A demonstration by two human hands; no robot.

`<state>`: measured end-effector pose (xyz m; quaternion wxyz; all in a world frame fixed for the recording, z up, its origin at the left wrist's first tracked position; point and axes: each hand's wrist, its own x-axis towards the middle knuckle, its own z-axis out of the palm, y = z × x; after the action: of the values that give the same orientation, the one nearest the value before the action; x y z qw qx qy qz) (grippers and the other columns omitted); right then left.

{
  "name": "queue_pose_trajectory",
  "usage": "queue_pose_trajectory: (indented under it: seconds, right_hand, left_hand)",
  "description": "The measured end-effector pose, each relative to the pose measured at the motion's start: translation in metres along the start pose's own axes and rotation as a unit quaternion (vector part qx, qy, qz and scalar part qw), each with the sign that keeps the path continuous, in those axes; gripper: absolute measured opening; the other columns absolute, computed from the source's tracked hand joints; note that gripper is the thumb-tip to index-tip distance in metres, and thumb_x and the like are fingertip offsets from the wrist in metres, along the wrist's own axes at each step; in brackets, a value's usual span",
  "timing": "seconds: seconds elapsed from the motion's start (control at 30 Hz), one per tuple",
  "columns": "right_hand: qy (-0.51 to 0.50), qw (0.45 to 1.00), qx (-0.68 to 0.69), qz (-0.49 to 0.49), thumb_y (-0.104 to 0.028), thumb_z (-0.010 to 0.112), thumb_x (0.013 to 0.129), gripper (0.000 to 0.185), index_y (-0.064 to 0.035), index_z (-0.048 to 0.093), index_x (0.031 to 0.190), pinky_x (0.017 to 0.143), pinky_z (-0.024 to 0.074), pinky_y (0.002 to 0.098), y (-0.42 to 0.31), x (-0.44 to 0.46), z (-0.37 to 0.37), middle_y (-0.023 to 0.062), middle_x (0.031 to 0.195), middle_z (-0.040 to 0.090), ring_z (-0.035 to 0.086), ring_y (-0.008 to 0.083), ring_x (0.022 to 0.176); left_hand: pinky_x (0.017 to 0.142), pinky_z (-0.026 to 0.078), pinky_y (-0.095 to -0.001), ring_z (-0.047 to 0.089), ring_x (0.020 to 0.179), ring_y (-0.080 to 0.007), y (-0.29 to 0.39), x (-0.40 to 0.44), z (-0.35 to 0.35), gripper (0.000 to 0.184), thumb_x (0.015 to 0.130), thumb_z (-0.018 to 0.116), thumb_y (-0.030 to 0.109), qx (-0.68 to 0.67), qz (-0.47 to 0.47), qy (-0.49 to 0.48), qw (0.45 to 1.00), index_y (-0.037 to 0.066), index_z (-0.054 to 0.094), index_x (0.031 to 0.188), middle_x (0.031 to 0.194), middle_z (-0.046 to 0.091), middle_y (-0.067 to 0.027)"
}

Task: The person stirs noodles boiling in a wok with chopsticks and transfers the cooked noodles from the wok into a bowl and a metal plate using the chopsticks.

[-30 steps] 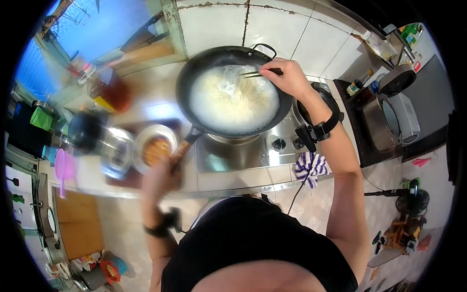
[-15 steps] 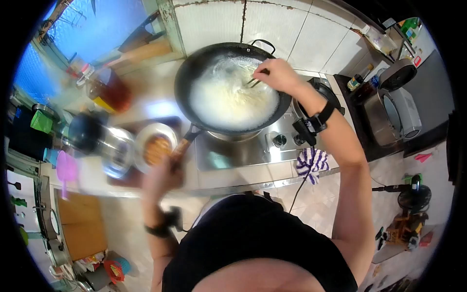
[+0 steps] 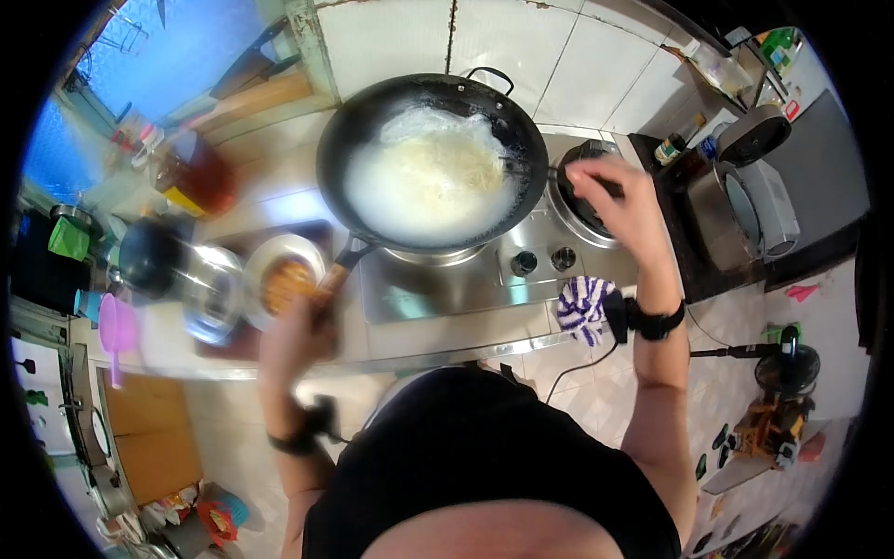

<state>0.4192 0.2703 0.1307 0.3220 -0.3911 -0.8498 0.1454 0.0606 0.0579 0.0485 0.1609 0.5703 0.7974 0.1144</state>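
Note:
A black wok [image 3: 337, 121] holds pale noodles [image 3: 447, 172] in cloudy, whitish liquid on the left side of the steel stove [image 3: 419, 296]. My left hand [image 3: 296, 340], blurred, is closed round the wok's wooden handle [image 3: 341, 273]. Right of the wok, my right hand [image 3: 616, 200] is raised over the second burner [image 3: 587, 219], its fingers curled together; dark sticks seem to stick out toward the wok's rim, but they are too blurred to make out well. Beside my left hand, a metal bowl [image 3: 256, 277] with orange-brown food sits on a brown board.
A second metal bowl [image 3: 212, 293] and a pink ladle [image 3: 117, 326] are at the left. A bottle of reddish liquid [image 3: 197, 175] stands near the window. A striped cloth [image 3: 585, 309] lies at the counter's front edge. An open cooker [image 3: 731, 219] stands at the right.
My right hand has moved out of the wok to the right, over the second burner. My left hand stays on the handle. The view has shifted slightly.

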Motion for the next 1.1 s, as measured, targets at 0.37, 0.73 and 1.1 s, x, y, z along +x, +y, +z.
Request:
queue_pose_trajectory:
  seconds: [0.37,0.73,1.1]
  right_hand:
    - [0.141,0.937,0.269,0.173,-0.008,0.062,0.09,0.017,0.0035,0.066,0.102,0.067,0.0482,0.0219,0.024,-0.096,0.055,0.0069,0.089,0.061,0.065,0.0131,0.074]
    - [0.158,0.92,0.279,0.226,-0.009,0.062,0.09,0.018,0.0025,0.066,0.104,0.07,0.0485,0.0226,0.027,-0.108,0.065,0.0056,0.087,0.061,0.064,0.0122,0.075]
    - [0.165,0.922,0.276,0.215,-0.01,0.063,0.089,0.019,0.0019,0.066,0.104,0.069,0.0496,0.022,0.029,-0.111,0.069,0.0056,0.087,0.06,0.065,0.0131,0.075]
  left_hand:
    - [0.063,0.048,-0.0463,0.062,0.076,-0.0432,-0.001,0.0,-0.001,0.04,0.072,0.075,0.021,0.021,-0.023,-0.023,0.999,-0.002,0.048,0.091,0.078,0.062,-0.0273]
    - [0.064,0.049,-0.0453,0.062,0.077,-0.0432,0.002,-0.002,-0.001,0.042,0.072,0.076,0.022,0.015,-0.019,-0.006,1.0,-0.002,0.048,0.091,0.079,0.062,-0.0269]
    - [0.065,0.048,-0.0458,0.062,0.078,-0.0435,0.005,-0.001,-0.002,0.042,0.071,0.077,0.021,0.02,-0.036,-0.017,0.999,-0.002,0.048,0.091,0.078,0.062,-0.027]
